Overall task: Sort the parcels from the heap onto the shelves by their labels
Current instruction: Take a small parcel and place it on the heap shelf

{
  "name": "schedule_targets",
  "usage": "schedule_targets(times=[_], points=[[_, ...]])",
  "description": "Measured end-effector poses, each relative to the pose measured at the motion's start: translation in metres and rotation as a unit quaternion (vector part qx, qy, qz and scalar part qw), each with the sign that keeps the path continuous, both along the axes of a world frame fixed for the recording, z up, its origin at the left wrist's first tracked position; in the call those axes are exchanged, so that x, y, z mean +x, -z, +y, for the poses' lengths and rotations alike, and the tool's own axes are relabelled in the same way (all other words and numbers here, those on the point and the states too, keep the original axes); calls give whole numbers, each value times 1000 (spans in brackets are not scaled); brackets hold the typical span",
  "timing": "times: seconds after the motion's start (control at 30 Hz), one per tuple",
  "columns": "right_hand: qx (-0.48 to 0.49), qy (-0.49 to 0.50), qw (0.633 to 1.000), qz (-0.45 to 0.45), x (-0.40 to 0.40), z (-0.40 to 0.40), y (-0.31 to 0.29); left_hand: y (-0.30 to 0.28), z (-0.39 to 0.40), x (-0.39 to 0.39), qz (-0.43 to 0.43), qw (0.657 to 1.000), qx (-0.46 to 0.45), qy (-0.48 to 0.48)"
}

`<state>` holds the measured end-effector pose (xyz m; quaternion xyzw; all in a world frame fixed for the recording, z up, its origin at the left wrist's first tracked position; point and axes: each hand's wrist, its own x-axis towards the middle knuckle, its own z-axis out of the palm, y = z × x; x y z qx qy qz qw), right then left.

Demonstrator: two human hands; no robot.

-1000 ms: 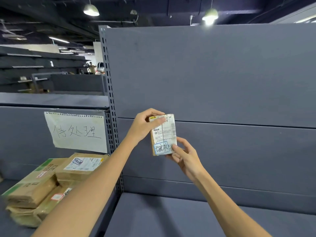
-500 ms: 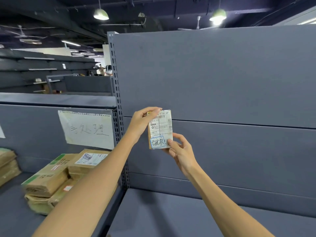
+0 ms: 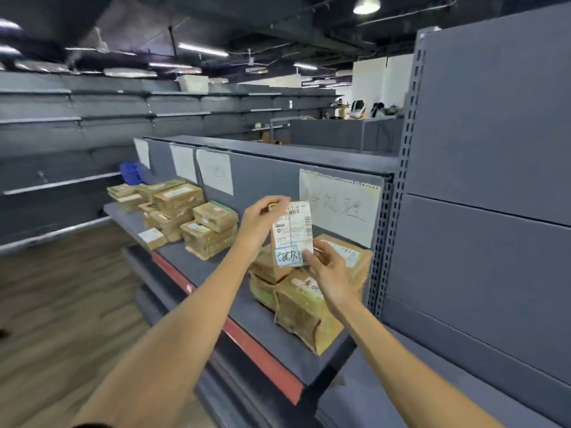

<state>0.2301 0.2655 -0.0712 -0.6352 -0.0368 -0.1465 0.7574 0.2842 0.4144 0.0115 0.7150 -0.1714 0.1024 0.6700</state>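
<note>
Both hands hold a small labelled parcel [image 3: 292, 234] upright: left hand [image 3: 259, 225] pinches its top corner, right hand [image 3: 329, 271] its bottom corner, above the shelf [image 3: 216, 279].

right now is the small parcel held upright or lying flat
Upright. The small parcel stands on end, label facing the camera, left hand gripping its top corner and right hand its bottom corner, above the shelf.

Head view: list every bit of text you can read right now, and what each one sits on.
"6079": white shipping label on the small parcel gripped by both hands.
Blue-bordered sticker low on that parcel: handwritten characters, not surely legible.
White paper sheet on the grey shelf back panel: faint handwriting, blurred.
Labels on the brown cardboard parcels: too small.
</note>
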Motion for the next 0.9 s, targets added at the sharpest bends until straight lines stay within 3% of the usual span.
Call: schedule_targets(times=[0.2,0.47,0.7,0.9], points=[[-45,-59,997,-8,38,156,5,12,171,18,26,997,-69,-37],[-37,-145,989,3,63,368,17,17,396,27,21,990,-3,-141],[-100,-185,977,-29,123,486,30,31,522,61,5,976,32,-214],[-108,-189,975,-34,215,555,48,48,590,146,10,971,30,-239]])
